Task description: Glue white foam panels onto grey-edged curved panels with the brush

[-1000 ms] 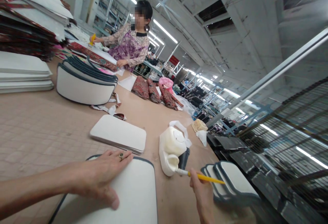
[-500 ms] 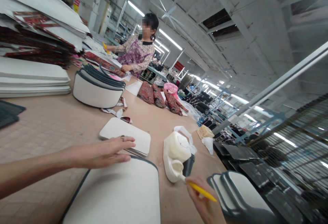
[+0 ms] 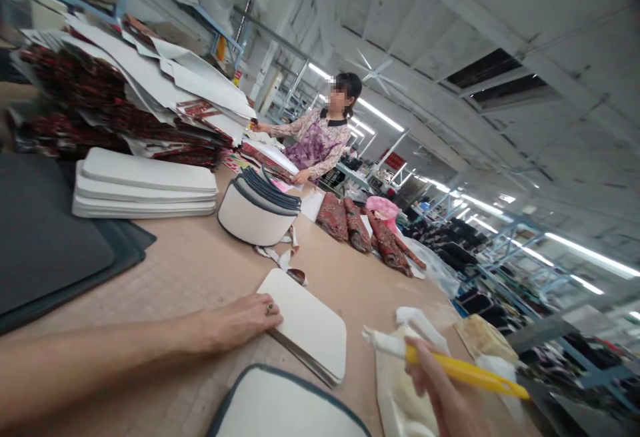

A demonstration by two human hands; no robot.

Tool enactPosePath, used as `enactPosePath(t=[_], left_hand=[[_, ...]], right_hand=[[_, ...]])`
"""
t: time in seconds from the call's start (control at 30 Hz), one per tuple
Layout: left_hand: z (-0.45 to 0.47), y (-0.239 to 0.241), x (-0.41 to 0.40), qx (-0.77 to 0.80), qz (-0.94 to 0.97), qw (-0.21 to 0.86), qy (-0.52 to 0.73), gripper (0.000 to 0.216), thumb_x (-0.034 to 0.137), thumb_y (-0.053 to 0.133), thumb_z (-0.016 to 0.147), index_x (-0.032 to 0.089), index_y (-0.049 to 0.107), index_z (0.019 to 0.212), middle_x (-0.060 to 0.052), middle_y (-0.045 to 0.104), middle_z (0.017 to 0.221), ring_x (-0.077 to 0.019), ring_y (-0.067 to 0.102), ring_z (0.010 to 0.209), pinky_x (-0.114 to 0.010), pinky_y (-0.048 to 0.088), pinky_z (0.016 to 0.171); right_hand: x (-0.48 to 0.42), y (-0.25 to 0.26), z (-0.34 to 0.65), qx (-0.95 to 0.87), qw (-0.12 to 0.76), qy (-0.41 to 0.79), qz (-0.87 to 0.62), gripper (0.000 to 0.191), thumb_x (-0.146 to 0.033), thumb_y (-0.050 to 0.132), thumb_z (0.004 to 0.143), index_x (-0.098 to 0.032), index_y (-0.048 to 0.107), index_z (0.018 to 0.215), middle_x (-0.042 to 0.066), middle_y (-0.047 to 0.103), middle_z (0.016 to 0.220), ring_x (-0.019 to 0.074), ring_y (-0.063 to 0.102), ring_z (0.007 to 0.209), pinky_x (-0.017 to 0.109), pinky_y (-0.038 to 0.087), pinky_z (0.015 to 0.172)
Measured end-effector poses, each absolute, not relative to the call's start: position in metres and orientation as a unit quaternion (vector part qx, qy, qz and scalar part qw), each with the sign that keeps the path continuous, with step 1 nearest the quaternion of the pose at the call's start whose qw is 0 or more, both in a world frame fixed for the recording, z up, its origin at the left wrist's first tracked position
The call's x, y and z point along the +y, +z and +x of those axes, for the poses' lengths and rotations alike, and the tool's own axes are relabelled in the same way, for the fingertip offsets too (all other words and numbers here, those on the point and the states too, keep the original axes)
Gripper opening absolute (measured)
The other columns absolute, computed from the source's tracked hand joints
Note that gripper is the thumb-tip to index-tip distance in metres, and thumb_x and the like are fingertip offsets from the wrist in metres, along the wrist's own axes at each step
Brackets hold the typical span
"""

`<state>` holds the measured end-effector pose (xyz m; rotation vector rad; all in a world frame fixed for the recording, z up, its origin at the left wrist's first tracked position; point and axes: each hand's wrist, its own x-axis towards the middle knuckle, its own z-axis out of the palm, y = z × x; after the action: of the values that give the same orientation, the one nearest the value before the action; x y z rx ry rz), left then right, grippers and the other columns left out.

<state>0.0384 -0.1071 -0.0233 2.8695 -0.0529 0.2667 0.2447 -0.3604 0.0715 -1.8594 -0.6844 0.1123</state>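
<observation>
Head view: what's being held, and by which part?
The right hand holds a brush by its yellow handle, toward the bristles. The left hand touches white panels; grip unclear.

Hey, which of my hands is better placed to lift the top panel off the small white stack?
Probably your left hand: it is right at the edge of the small white stack, with no tool showing in it. Your right hand is farther off, holding the yellow-handled brush.

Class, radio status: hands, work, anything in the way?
Left hand at stacked white rounded panels. Right hand grips yellow-handled brush. Cream plastic container partly hidden behind right hand.
</observation>
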Motion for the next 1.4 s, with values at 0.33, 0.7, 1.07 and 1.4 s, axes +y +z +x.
enactPosePath(t=[0.33,0.7,1.07,1.4], left_hand=[[0.039,-0.048,-0.103,-0.011,0.988,0.060,0.140,0.031,0.010,0.053,0.078,0.014,0.053,0.109,-0.013,0.058,0.108,-0.0314,0.047,0.108,-0.045,0.037,0.094],[0.037,-0.031,-0.107,0.003,0.992,0.068,0.103,0.039,0.015,0.054,0.079,0.010,0.053,0.118,-0.015,0.058,0.115,-0.0318,0.046,0.113,-0.045,0.035,0.098],[0.042,-0.080,-0.098,-0.010,0.982,0.070,0.173,0.045,0.015,0.054,0.079,0.016,0.047,0.124,-0.014,0.051,0.125,-0.0332,0.036,0.123,-0.048,0.028,0.100],[0.044,-0.074,-0.097,-0.019,0.983,0.094,0.158,0.048,0.003,0.050,0.074,0.019,0.050,0.120,-0.011,0.053,0.122,-0.0301,0.037,0.123,-0.044,0.028,0.100]], right_hand=[[-0.178,0.029,0.228,-0.377,0.557,0.214,-0.708,0.038,-0.049,0.068,0.061,-0.013,0.067,0.073,-0.005,0.048,0.045,0.0094,0.040,0.043,0.023,0.033,0.043],[-0.143,-0.011,0.236,-0.405,0.508,0.249,-0.719,0.033,-0.045,0.062,0.068,-0.014,0.067,0.080,-0.005,0.050,0.048,0.0102,0.044,0.044,0.023,0.036,0.044],[-0.200,-0.003,0.275,-0.373,0.481,0.198,-0.768,0.028,-0.041,0.061,0.065,-0.014,0.066,0.073,-0.006,0.045,0.044,0.0095,0.039,0.040,0.023,0.032,0.042],[-0.279,0.004,0.311,-0.314,0.477,0.135,-0.810,0.030,-0.042,0.065,0.063,-0.013,0.066,0.070,-0.005,0.046,0.043,0.0100,0.038,0.040,0.023,0.029,0.040]])
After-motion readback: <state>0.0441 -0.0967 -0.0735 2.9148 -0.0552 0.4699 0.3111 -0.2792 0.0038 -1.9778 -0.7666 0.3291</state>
